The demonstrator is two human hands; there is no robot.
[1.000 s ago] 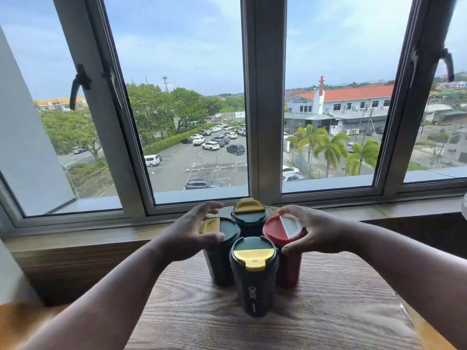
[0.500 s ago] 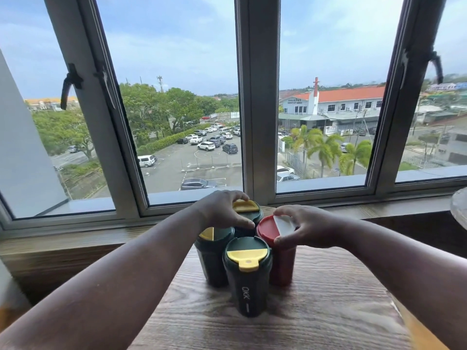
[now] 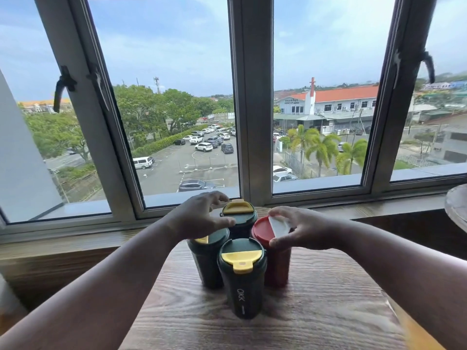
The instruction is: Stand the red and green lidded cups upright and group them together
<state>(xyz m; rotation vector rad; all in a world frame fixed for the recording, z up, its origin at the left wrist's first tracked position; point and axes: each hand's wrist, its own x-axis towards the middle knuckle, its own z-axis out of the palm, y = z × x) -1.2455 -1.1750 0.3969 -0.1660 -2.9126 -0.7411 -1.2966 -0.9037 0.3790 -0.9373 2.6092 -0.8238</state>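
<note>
Head view, only cam. Four lidded cups stand upright on the wooden surface (image 3: 316, 311), packed tight in a cluster near the window sill (image 3: 353, 210). Front green cup (image 3: 242, 276), yellow flap twd camera, logo on wall. Left green cup (image 3: 207, 261) just beside it, lid partly hidden under the left hand (image 3: 199, 218). Rear green cup (image 3: 239, 218) behind both. Red cup (image 3: 274, 248) at right, white flap on lid, touching or nearly touching the front and rear cups; gaps too small to tell.

Left hand: fingers (image 3: 222, 221) curled loosely round the rear green cup's lid rim, thumb side on it. Right hand (image 3: 305, 229): fingers (image 3: 276, 242) pinch the red cup's lid edge from the right.

Status, as judged: all cups vertical, none lying down; standing-up step appears done. Grouping looks essentially complete. Remaining: minor nudging of rear and red cups inward, then release both hands.
</note>
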